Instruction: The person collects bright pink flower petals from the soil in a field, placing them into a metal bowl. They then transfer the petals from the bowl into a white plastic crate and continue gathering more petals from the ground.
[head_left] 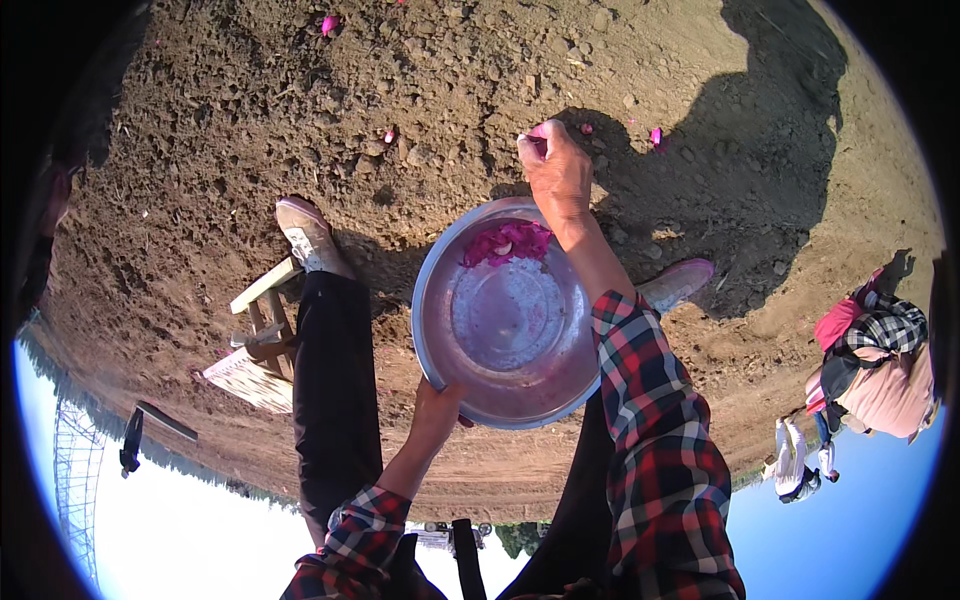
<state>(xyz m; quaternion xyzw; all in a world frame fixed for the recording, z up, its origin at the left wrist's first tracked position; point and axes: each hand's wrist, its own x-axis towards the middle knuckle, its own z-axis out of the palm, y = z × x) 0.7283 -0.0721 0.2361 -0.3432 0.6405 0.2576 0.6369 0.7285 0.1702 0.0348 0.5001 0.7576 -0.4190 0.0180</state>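
Note:
A wide, shallow metal basin (430, 330) is tilted in front of me, a cluster of bright pink pieces (508, 243) lying in its far part. With its fingers wrapped over the near-left rim, my left hand (437, 408) grips the basin. My right hand (560, 175) is raised just past the basin's far-right edge, above the soil. Its fingers are curled together and pink shows at the fingertips; whether that is a held piece or stain I cannot make out. On the ground near this hand lie small pink pieces, one (656, 137) to its right and another (389, 136) to its left.
Loose brown soil (250, 110) with clods spreads ahead. My left shoe (305, 232) stands left of the basin, my right shoe (678, 284) to its right. A small wooden stool (265, 310) sits beside my left leg. At the right, a person (880, 350) bends over; others stand farther off.

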